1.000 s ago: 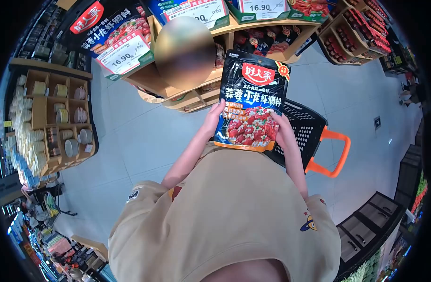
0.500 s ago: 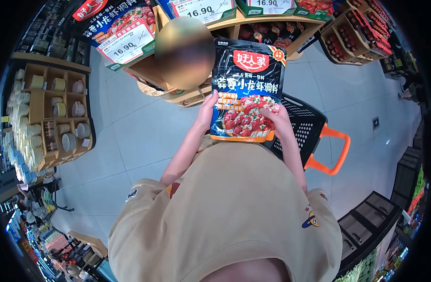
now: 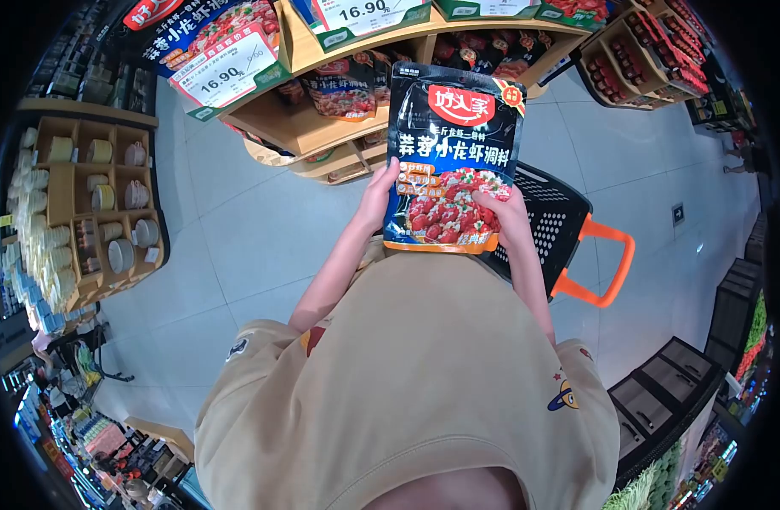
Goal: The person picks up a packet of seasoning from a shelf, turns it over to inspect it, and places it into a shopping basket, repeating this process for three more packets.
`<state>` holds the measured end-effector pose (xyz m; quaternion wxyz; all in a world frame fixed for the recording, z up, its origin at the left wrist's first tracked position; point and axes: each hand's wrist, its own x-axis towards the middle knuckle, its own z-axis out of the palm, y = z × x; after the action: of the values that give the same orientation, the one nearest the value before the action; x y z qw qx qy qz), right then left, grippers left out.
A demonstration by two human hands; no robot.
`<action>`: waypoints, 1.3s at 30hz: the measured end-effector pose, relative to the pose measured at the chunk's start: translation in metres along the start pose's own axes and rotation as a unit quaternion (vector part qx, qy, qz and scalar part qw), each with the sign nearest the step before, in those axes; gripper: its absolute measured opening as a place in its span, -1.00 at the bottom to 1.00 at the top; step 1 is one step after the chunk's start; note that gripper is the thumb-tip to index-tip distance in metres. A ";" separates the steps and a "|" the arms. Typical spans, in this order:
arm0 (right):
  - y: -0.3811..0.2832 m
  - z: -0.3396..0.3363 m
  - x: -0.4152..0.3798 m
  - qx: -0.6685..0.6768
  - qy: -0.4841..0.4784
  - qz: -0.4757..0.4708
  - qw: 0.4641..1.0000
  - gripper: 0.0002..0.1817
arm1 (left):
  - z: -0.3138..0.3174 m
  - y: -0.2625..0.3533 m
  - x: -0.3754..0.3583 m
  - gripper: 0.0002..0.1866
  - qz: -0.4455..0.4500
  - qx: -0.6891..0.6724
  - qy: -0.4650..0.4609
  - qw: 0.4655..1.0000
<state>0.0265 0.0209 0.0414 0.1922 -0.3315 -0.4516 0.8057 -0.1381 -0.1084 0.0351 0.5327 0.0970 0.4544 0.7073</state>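
A black and blue seasoning pouch (image 3: 456,153) with a red logo and a picture of red crayfish is held upright in front of the chest. My left hand (image 3: 380,194) grips its left edge, thumb on the front and the other fingers hidden behind. On the lower right, my right hand (image 3: 507,214) holds the pouch with its thumb across the crayfish picture. A black shopping basket (image 3: 547,225) with an orange handle (image 3: 609,263) stands behind the right forearm, partly covered by the pouch and arm.
Ahead is a wooden display shelf (image 3: 309,127) with similar pouches (image 3: 343,89) and price signs reading 16.90 (image 3: 224,75). Bowls fill a wooden rack (image 3: 88,200) at the left. Another shelf (image 3: 615,76) is at the upper right, dark cabinets (image 3: 666,395) at the lower right.
The blurred round shape in front of the shelf is gone, showing pouches behind it. The held pouch has shifted slightly up and right; both hands still hold it.
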 end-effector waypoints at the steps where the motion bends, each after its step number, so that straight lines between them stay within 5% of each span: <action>1: 0.000 0.000 0.000 -0.001 0.000 0.001 1.000 -0.65 | -0.001 0.000 0.000 -0.53 0.000 -0.001 0.000 1.000; 13: 0.000 0.001 0.005 0.004 0.018 -0.017 1.000 -0.70 | -0.006 -0.001 0.007 -0.58 -0.010 -0.034 -0.007 0.999; 15: -0.005 0.004 0.003 -0.049 0.044 -0.025 0.998 -0.70 | -0.009 -0.004 0.016 -0.59 0.159 0.341 0.066 0.924; 16: -0.009 0.007 0.002 -0.074 0.052 -0.043 0.995 -0.77 | -0.003 -0.012 0.020 -0.53 0.271 0.254 0.104 0.923; 17: -0.015 0.013 0.000 -0.074 0.051 -0.044 0.995 -0.77 | -0.001 -0.002 0.012 -0.44 0.305 0.465 0.182 0.811; 19: -0.027 0.031 -0.007 -0.201 0.073 -0.129 0.968 -0.83 | 0.011 0.003 0.011 -0.43 0.323 0.449 0.073 0.830; 20: -0.030 0.041 -0.009 -0.262 0.065 -0.165 0.949 -0.81 | 0.017 -0.005 0.016 -0.41 0.258 0.255 0.007 0.932; 21: -0.031 0.051 -0.009 -0.334 0.044 -0.140 0.931 -0.77 | 0.018 -0.013 0.018 -0.41 0.258 0.255 0.007 0.932; 22: -0.032 0.065 -0.020 -0.355 -0.001 -0.137 0.925 -0.69 | 0.016 -0.021 0.019 -0.40 0.196 0.082 -0.030 0.977; 23: -0.037 0.088 -0.032 -0.315 -0.066 -0.105 0.941 -0.60 | 0.010 -0.030 0.021 -0.37 0.127 -0.092 -0.066 0.985; 24: -0.037 0.094 -0.037 -0.438 -0.149 -0.237 0.854 -0.53 | 0.007 -0.015 0.020 -0.32 -0.046 -0.097 -0.092 0.990; 25: -0.034 0.102 -0.042 -0.461 -0.236 -0.172 0.838 -0.52 | 0.006 -0.005 0.006 -0.31 -0.107 -0.254 -0.157 0.948; 26: -0.032 0.110 -0.048 -0.540 -0.258 -0.181 0.780 -0.53 | -0.001 -0.011 0.006 -0.31 -0.111 -0.309 -0.172 0.929; 27: -0.026 0.113 -0.051 -0.539 -0.256 -0.182 0.781 -0.53 | -0.009 -0.017 0.006 -0.30 -0.115 -0.363 -0.187 0.906; 30: -0.010 0.115 -0.052 -0.581 -0.271 -0.218 0.736 -0.61 | -0.012 -0.016 -0.001 -0.29 -0.109 -0.308 -0.167 0.930; 39: -0.010 0.118 -0.051 -0.518 -0.332 -0.186 0.766 -0.66 | -0.014 -0.007 -0.017 -0.32 -0.106 -0.334 -0.159 0.923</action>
<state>-0.0206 -0.0761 0.1121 -0.0245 -0.0020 -0.8891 0.4571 -0.1352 -0.1301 0.0279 0.6712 -0.0240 0.1082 0.7329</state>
